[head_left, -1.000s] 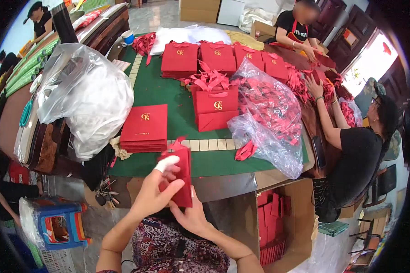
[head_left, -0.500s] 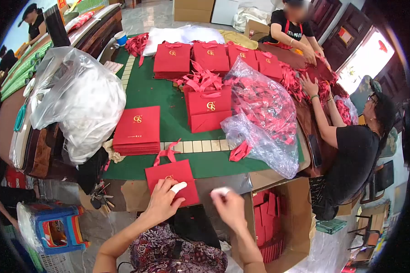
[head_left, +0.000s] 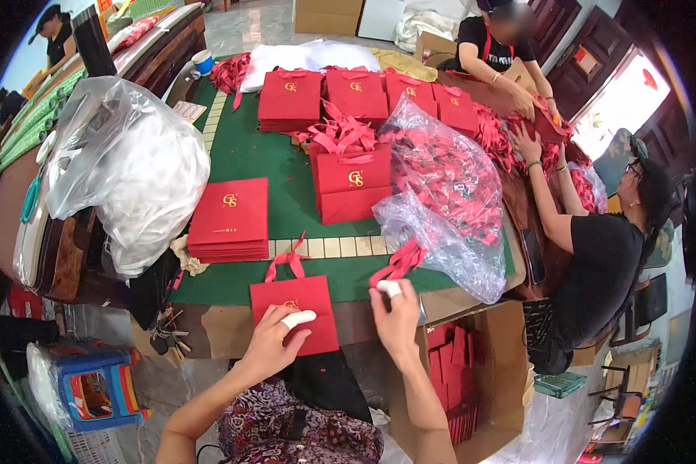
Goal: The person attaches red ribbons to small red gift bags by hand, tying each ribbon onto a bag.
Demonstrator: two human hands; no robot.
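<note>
A flat red paper gift bag (head_left: 295, 309) with a ribbon handle lies at the near edge of the green table (head_left: 259, 158). My left hand (head_left: 277, 342), one finger wrapped in white tape, rests on the bag's lower left corner and holds it down. My right hand (head_left: 395, 317), also taped, reaches to the red ribbon (head_left: 398, 263) that spills from the clear plastic bag of ribbons (head_left: 448, 201) and pinches a strand. A stack of flat red bags (head_left: 230, 219) lies just beyond.
A large clear bag of white stuff (head_left: 127, 166) stands at the left. More red bag stacks (head_left: 290, 97) lie at the back, one bag upright (head_left: 353, 189) mid-table. Two people (head_left: 595, 255) work at the right side. A cardboard box of red bags (head_left: 460, 379) sits below; a blue stool (head_left: 93, 383) left.
I had the red bag up in both hands; it now lies flat on the table edge under my left hand. My right hand has let go and moved up to the ribbon.
</note>
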